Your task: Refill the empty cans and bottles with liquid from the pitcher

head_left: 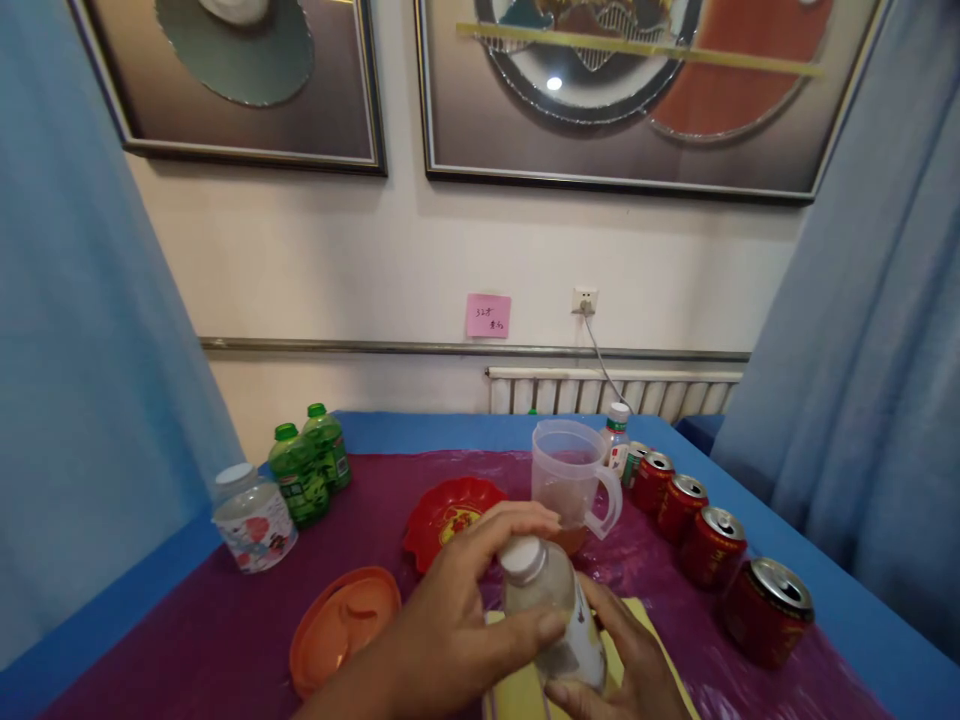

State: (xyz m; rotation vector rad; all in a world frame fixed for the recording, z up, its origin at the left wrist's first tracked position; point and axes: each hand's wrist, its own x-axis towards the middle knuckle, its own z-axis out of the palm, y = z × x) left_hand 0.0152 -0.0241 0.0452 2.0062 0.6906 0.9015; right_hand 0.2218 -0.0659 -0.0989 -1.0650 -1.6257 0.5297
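Note:
A clear bottle [551,590] with a white cap and a pale printed label tilts towards the upper left, low in the head view. My left hand [465,610] wraps around its upper part, thumb across the front and fingers behind, near the cap. Lower down, my right hand [622,660] grips the bottle from the right side. Under both hands lies a yellow board or sheet [521,690], partly covered by them. Just beyond the bottle stands a clear plastic jug [570,470], with a red scalloped plate [431,510] to its left.
An orange dish [345,615] lies left of my hands. Farther left stand a white-capped jar [255,520] and two green bottles [300,475]. Several red cans [712,545] line the right side, with a small white-capped bottle [616,435] behind. A purple sheet [202,620] covers the blue table.

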